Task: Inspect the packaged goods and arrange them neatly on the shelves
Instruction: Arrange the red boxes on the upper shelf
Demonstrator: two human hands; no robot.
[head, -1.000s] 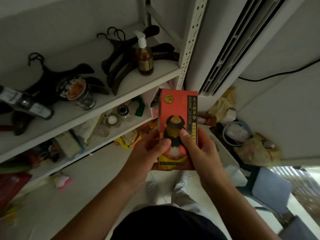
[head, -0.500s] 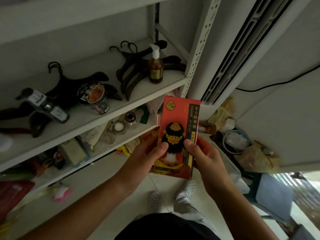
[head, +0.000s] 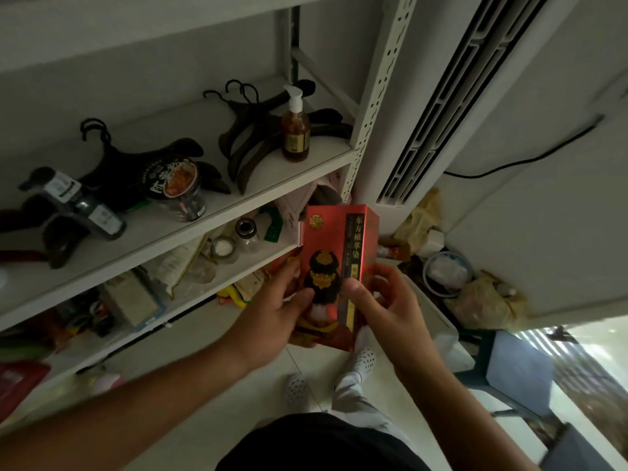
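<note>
I hold a tall red box [head: 334, 243] upright in front of me, its printed face with a dark-haired figure and gold lettering turned to me. My left hand [head: 275, 314] grips its lower left edge with the thumb on the front. My right hand [head: 387, 311] grips the lower right edge, thumb pressed on the face. The box hangs just off the right end of the white shelves [head: 190, 219], level with the second board.
The upper board carries dark hangers [head: 251, 137], a pump bottle [head: 295, 127], a jar [head: 180, 185] and lying bottles [head: 78, 205]. Lower boards hold jars [head: 234, 239], packets and boxes. A white air conditioner [head: 438, 107] stands right, with bags, a bin [head: 445, 270] and a stool [head: 516, 365] on the floor.
The box has tipped slightly more upright in both hands. My head has turned a little, so the shelves sit further right and lower in view.
</note>
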